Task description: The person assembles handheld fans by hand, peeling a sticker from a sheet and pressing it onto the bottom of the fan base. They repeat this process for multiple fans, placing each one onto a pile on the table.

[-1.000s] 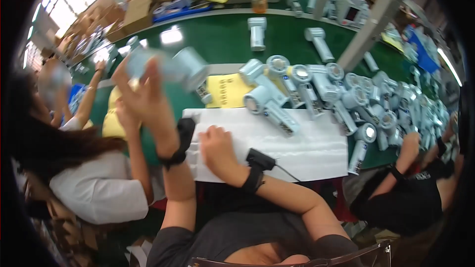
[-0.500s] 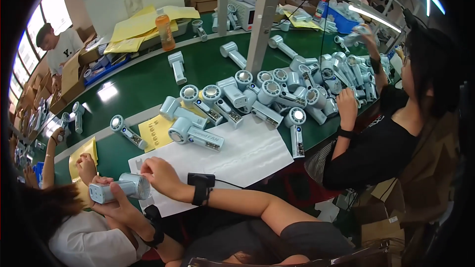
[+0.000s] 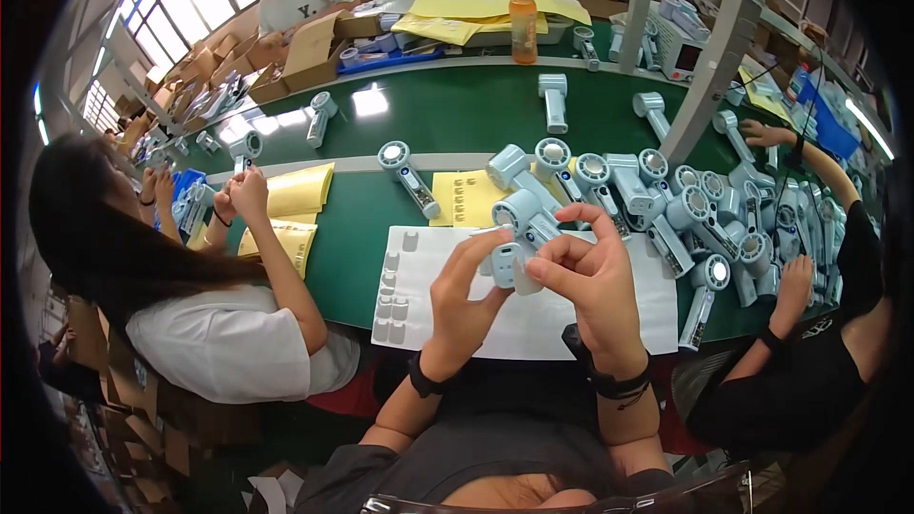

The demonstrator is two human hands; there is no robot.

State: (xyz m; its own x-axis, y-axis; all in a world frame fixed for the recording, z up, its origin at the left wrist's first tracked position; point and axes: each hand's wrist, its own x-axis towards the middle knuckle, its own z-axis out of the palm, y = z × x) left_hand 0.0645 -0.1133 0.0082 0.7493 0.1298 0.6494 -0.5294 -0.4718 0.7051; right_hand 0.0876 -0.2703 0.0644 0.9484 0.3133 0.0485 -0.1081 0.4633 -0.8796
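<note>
My left hand grips a light blue handheld fan by its sides, the fan's end with small openings turned toward me. At its right edge, my right hand pinches a small grey rounded film piece between thumb and fingers. Whether the film touches the fan I cannot tell. Below both hands lies a white sheet with several grey film pieces along its left part. Another light blue fan lies just beyond my hands, partly hidden by them.
Many handheld fans are heaped to the right on the green table. A yellow sheet lies beyond the white one. Co-workers sit close on both sides; the left one holds a fan. A metal post rises at the right.
My view has swung to the left. The fan in my left hand has moved over the white sheet and turned end-on. My right hand has come to it with a film piece.
</note>
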